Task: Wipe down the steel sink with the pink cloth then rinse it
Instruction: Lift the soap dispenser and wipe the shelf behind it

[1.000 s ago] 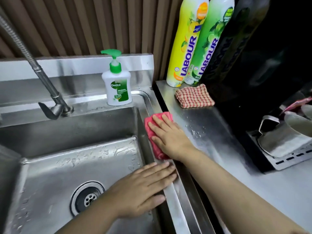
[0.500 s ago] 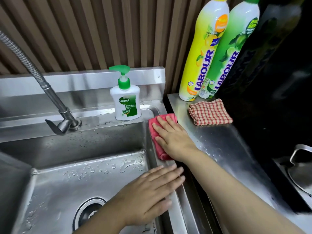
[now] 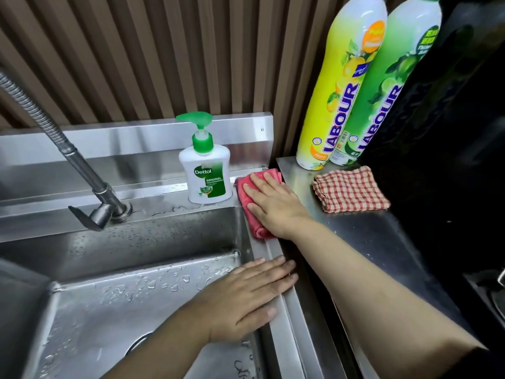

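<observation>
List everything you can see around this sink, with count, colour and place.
Stainless steel sink: one, silver, left.
Flexible steel tap: one, silver, back ledge.
White plastic pump bottle: one, green pump, back ledge.
Folded pink cloth: one, sink's back right corner.
Red-checked cloth: one, steel counter, right.
Tall yellow plastic bottle: one, counter's back.
Tall green plastic bottle: one, beside yellow.
Left hand: one, flat on sink's right rim.
Right hand: one, pressing pink cloth.

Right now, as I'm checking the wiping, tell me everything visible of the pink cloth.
The pink cloth is folded fabric with layered edges at its far end. It lies on the back right corner of the sink rim, beside the Dettol bottle. The right hand presses flat on it, covering its middle; only its edges show.
</observation>
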Available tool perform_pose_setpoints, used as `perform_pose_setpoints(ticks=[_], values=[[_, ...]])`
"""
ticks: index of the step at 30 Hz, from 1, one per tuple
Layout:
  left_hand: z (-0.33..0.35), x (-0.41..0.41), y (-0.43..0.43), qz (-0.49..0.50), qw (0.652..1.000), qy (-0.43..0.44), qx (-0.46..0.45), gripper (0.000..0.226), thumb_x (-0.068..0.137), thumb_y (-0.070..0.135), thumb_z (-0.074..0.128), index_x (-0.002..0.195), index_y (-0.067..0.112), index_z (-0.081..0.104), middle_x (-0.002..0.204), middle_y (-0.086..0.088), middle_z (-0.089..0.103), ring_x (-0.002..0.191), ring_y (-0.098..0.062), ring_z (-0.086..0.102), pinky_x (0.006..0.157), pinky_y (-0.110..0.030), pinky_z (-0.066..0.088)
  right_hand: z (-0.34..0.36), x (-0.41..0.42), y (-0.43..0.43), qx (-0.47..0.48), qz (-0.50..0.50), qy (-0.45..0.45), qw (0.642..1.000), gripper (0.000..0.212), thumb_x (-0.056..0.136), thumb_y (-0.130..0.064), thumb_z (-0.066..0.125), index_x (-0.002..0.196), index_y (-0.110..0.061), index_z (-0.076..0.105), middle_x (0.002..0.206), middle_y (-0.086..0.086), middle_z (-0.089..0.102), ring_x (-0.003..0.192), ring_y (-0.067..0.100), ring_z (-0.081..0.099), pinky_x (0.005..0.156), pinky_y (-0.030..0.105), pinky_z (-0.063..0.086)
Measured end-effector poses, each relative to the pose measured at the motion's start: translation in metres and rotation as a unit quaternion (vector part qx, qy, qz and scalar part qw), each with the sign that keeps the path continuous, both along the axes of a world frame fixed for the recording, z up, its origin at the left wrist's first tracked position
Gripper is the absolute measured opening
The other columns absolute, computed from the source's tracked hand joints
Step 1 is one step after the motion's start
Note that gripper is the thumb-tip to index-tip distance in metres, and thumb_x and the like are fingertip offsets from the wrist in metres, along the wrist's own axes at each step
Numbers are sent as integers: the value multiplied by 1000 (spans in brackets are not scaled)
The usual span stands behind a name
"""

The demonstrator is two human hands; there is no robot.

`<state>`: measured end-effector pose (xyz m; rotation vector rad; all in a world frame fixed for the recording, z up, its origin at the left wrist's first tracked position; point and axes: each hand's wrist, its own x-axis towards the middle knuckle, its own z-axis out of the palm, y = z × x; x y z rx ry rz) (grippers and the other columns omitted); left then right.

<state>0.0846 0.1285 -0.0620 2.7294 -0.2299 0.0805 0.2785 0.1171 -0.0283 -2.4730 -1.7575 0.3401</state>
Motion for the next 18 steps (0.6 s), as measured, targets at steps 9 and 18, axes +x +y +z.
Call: perform_pose_setpoints(ticks=[9, 18], values=[[69, 12, 87, 436, 837, -310, -114, 47, 87, 34, 44, 132, 20, 43, 129, -8, 46, 122, -16, 37, 104, -25, 25, 2, 0, 10, 7, -22, 9, 1000, 57, 100, -43, 26, 150, -24, 5, 159, -4, -4, 145, 16, -7, 116, 38, -1], [75, 42, 123, 485, 808, -158, -295, 55, 68, 40, 78, 112, 21, 49, 115, -5, 59, 104, -24, 57, 91, -45, 49, 8, -10, 17, -16, -39, -15, 999, 59, 99, -46, 25, 150, -24, 4, 159, -4, -8, 145, 17, -9, 117, 41, 1]])
